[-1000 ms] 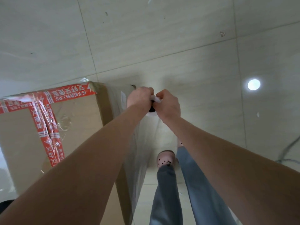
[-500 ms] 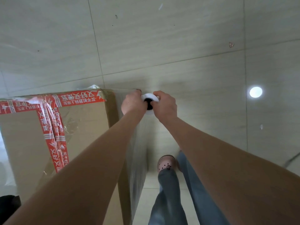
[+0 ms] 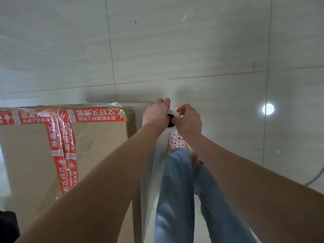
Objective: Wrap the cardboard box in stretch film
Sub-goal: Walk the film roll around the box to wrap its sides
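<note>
A large cardboard box (image 3: 31,155) with red printed tape across its top stands on the floor at the left. Just past its far right corner I hold the stretch film roll (image 3: 172,115) upright, seen end-on with a white rim and dark core. My left hand (image 3: 155,114) grips the roll from the left and my right hand (image 3: 188,119) grips it from the right. A clear sheet of film (image 3: 152,172) runs from the roll down along the box's right side.
Pale tiled floor (image 3: 192,50) spreads beyond the box and to the right, with a bright light reflection (image 3: 268,108). My legs in blue jeans and pink spotted shoes (image 3: 176,142) stand right of the box. A dark object (image 3: 7,223) lies at the lower left; a cable (image 3: 315,178) at the right edge.
I have stepped forward along the box's right side. Both hands, still on the roll, now sit to the right of the box's far corner, farther from it, with more film drawn out.
</note>
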Motion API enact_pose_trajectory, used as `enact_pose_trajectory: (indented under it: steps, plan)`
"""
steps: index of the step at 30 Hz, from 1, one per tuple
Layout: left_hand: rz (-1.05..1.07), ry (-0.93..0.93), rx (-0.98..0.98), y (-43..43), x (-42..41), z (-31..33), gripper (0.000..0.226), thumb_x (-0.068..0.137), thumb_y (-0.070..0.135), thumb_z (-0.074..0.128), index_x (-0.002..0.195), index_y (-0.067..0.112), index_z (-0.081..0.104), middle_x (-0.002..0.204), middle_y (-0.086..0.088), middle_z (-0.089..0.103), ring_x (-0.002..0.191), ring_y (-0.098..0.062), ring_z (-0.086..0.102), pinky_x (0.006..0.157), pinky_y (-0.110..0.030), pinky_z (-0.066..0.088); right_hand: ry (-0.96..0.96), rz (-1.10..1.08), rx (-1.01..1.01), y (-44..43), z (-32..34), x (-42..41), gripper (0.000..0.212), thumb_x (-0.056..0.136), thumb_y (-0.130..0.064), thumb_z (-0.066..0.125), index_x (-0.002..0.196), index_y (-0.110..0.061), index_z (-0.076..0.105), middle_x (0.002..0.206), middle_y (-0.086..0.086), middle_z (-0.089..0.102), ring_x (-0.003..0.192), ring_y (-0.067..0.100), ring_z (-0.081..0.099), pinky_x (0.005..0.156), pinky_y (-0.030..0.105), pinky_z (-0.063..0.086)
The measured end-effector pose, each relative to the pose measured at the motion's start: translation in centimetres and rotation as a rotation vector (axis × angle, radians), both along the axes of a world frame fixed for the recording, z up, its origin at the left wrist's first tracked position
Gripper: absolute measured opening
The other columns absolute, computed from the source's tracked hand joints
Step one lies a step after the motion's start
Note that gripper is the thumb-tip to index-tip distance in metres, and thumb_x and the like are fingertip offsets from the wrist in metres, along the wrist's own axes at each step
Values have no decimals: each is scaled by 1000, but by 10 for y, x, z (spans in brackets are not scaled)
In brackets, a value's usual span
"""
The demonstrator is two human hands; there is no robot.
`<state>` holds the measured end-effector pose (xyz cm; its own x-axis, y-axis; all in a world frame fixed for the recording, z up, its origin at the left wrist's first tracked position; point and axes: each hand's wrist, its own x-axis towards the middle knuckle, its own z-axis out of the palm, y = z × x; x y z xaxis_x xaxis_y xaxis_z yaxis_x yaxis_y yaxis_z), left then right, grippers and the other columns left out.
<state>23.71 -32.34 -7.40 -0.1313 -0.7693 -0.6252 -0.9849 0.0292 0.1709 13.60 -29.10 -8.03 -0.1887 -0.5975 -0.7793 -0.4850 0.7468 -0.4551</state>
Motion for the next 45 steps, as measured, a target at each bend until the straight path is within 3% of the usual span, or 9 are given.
enact_pose_trajectory:
  steps: [5, 8, 13, 17, 23, 31, 34, 38, 45]
  plan:
    - [471, 59, 72, -17, 10, 1, 20, 85, 20, 57, 99, 7, 53, 89, -9, 58, 78, -28, 51, 61, -31, 36, 22, -79, -14, -23, 4, 8, 36, 80, -20, 61, 115, -20, 51, 116, 3, 52, 82, 17, 49, 72, 26, 35]
    - [575, 12, 110, -22, 16, -1, 27, 85, 29, 56, 101, 7, 55, 91, -9, 60, 85, -30, 57, 63, -31, 37, 13, -110, -26, -40, 3, 14, 33, 80, -20, 60, 112, -23, 53, 115, 3, 55, 83, 17, 50, 71, 25, 34]
    - [307, -32, 70, -38, 11, 0, 30, 86, 20, 57, 112, 9, 47, 110, -11, 55, 97, -32, 58, 68, -38, 47, 17, -65, -12, -53, 2, 16, 26, 80, -17, 60, 104, -25, 55, 111, 4, 57, 82, 20, 53, 64, 25, 34]
    - [-60, -3, -3, -56, 10, -2, 30, 86, 7, 54, 115, 13, 49, 115, -7, 50, 104, -27, 51, 62, -35, 39, 17, -19, -17, -57, 2, 20, 19, 83, -22, 60, 101, -23, 56, 108, 3, 59, 82, 20, 55, 63, 25, 36]
    - [-62, 7, 32, -77, 22, -5, 18, 84, 10, 52, 102, 9, 52, 103, -10, 55, 91, -31, 56, 63, -34, 39, 23, 62, -40, -73, 2, 25, 17, 82, -18, 56, 99, -20, 57, 104, -1, 61, 86, 19, 57, 72, 31, 45]
    - [436, 40, 97, -95, 53, -6, 12, 80, 18, 58, 86, 13, 49, 91, -9, 63, 82, -30, 63, 60, -32, 47, -23, -56, 59, -88, 2, 39, 44, 80, -38, 65, 118, -21, 50, 102, -2, 56, 83, 19, 56, 68, 28, 40]
    - [607, 49, 109, -98, 64, -7, 19, 78, 27, 60, 85, 11, 53, 85, -10, 68, 75, -30, 68, 67, -37, 58, -105, -196, 22, -99, 2, 53, 36, 81, -30, 64, 114, -19, 54, 102, 5, 66, 82, 24, 65, 67, 29, 48]
    - [770, 100, 194, -100, 83, -6, 30, 79, 30, 63, 91, 3, 62, 68, -10, 70, 54, -21, 66, 65, -35, 61, -78, -97, -54, -113, 6, 71, 29, 86, -22, 59, 115, -18, 60, 107, 5, 65, 94, 22, 61, 71, 26, 39]
    - [260, 78, 75, -119, 88, 3, 47, 82, 23, 67, 123, 15, 47, 120, -5, 53, 102, -26, 58, 74, -37, 49, -22, -65, -13, -121, 6, 73, 22, 89, -17, 60, 111, -20, 61, 110, 4, 65, 82, 16, 51, 67, 23, 35]
